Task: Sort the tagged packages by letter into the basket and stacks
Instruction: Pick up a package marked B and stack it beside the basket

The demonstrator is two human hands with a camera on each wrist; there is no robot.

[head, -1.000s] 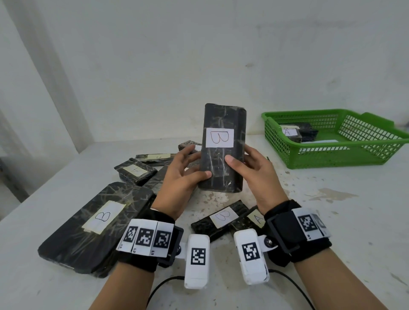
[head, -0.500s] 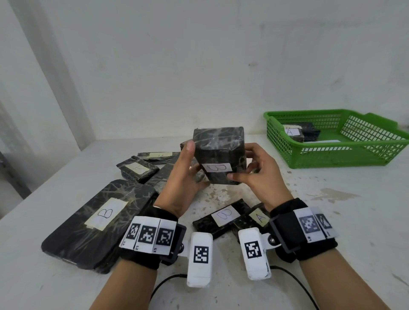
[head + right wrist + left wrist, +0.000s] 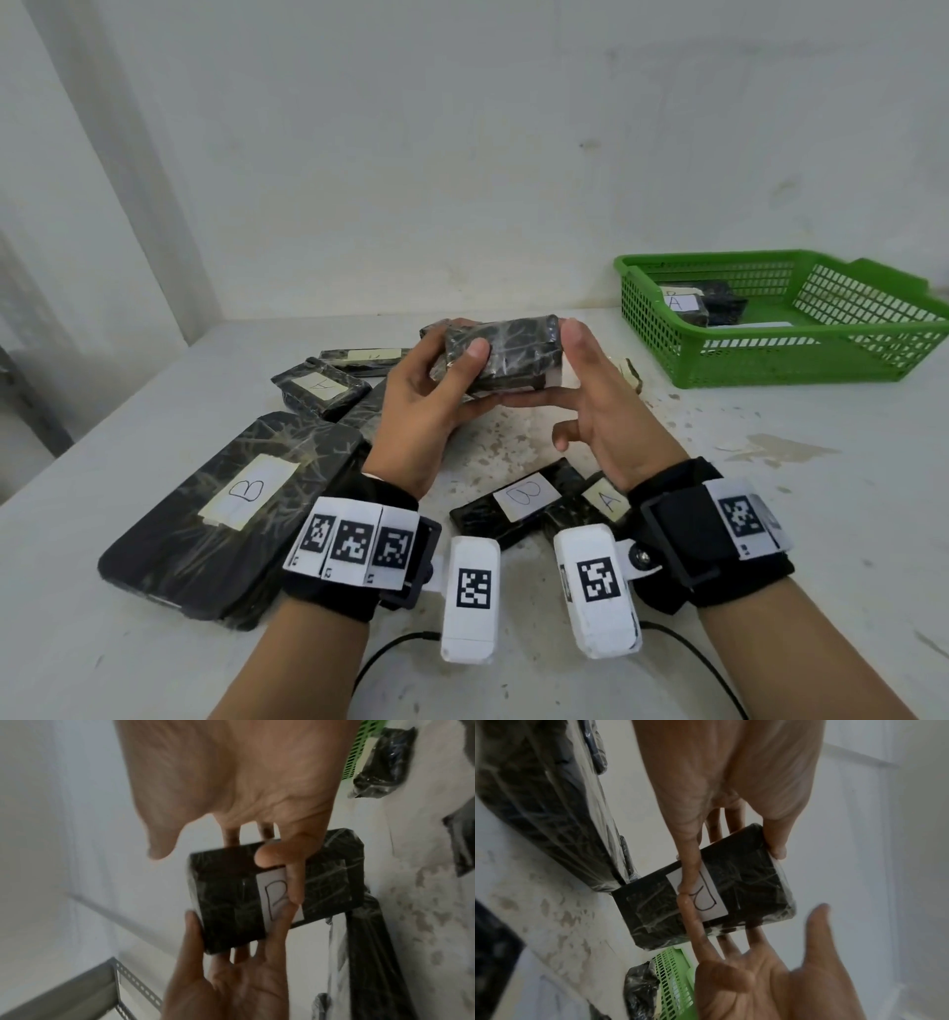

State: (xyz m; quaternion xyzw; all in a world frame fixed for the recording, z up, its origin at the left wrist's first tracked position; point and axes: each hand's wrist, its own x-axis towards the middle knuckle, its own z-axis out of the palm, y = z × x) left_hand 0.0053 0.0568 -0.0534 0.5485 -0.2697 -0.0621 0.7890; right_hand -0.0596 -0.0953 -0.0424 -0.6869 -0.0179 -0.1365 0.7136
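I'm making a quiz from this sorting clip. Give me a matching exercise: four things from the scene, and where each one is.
Things:
1. held package
2. green basket
3. large B package
4. small B package

Places:
a. far right of the table
b. between both hands, above the table
c. flat on the table, left of the left hand
d. on the table between the wrists

Pairs: 1-b, 2-a, 3-c, 4-d

Both forearms reach forward, wrist straps on. Left hand (image 3: 416,406) grips black B-tagged package (image 3: 506,354) from left, thumb on top, fingers beneath. Right hand (image 3: 606,411) clamps right end, thumb up, index finger stretched underneath, little finger curled free.
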